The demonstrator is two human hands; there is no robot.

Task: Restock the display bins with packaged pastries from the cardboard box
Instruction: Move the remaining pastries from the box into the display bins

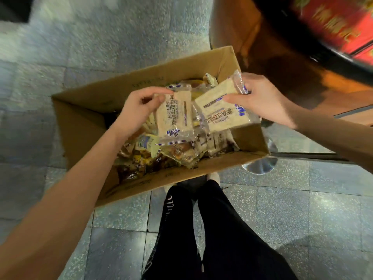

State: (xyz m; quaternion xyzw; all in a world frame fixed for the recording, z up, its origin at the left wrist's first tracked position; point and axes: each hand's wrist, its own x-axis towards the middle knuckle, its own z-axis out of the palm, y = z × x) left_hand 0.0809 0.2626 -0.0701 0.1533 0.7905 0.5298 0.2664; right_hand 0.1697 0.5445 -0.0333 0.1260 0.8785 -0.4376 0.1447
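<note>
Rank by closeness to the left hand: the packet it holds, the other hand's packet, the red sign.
1. Left packet, gripped by the left hand.
2. Right packet, in the right hand.
3. Red sign, far upper right.

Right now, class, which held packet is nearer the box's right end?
The packet in the right hand; the left hand holds the other packet over the box middle.

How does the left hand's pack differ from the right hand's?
The left-hand pack runs nearly straight away from the person; the right-hand pack lies slanted. The left hand grips its pack at the far left corner; the right hand pinches its pack's far right end. The left-hand pack hangs over the middle of the cardboard box, the right-hand pack over its right side. Both are pale slices in clear, purple-marked wrappers.
</note>
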